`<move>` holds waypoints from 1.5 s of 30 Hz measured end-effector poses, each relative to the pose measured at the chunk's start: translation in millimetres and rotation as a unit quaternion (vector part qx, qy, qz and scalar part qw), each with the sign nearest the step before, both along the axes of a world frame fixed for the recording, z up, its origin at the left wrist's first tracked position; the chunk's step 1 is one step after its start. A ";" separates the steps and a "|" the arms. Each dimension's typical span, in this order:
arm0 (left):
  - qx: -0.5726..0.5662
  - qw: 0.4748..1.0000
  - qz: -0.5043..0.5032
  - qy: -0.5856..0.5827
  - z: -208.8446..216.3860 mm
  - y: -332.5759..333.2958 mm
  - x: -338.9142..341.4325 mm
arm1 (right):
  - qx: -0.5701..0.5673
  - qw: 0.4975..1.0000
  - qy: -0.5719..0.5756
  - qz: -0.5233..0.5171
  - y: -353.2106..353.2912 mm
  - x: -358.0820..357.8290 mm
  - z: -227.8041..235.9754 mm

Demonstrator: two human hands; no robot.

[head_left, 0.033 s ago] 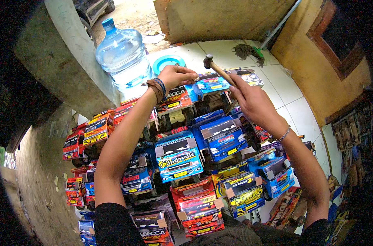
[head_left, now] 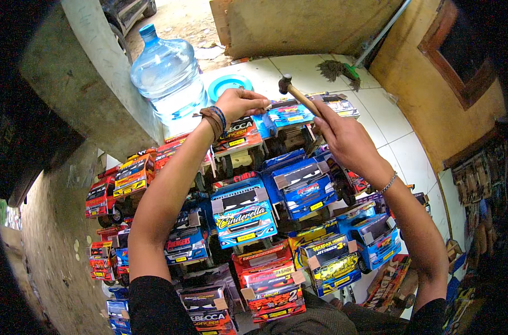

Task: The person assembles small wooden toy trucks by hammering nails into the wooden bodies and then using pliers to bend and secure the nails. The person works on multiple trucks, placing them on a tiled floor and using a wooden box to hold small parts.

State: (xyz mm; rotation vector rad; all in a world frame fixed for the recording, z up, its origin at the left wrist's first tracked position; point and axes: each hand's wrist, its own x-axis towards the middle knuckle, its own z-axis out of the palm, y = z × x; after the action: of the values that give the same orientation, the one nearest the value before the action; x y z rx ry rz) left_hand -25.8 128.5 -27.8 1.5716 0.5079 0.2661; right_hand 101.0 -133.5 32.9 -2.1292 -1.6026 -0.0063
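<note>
My right hand is wrapped round the wooden handle of a hammer. Its dark metal head is raised above the far row of toy trucks. My left hand is closed in a pinch on a small pale piece, mostly hidden by the fingertips. Just under that hand stands a black and orange toy truck. To its right, a light blue toy truck lies below the hammer head. Nearer to me, rows of colourful toy trucks include a light blue one and a darker blue one.
A big water bottle stands at the far left by a wall post. Beside it sits a blue basin. A green brush or broom head lies on white tiles at the far right. Brown-framed walls rise on the right.
</note>
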 end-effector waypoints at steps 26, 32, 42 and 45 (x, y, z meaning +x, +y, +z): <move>0.019 1.000 0.003 0.005 1.6 -2.7 -1.5 | -0.041 0.999 -0.017 0.018 -1.7 -4.9 6.1; 0.036 0.999 0.002 0.009 0.9 -2.4 -0.7 | -0.117 0.993 0.004 -0.016 -2.0 -6.4 12.0; 0.026 1.000 0.005 0.000 3.2 -6.5 -0.6 | -0.071 0.997 -0.022 0.012 -1.0 -3.3 3.0; 0.035 0.999 0.003 0.001 2.8 -6.0 0.3 | -0.096 0.995 -0.026 -0.005 -0.1 -4.7 10.3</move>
State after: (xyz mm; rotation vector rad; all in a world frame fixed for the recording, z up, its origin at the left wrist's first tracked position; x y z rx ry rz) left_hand -25.5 122.6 -25.0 1.6389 0.5092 0.2895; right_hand 96.3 -133.6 43.2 -2.2986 -1.6816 0.0926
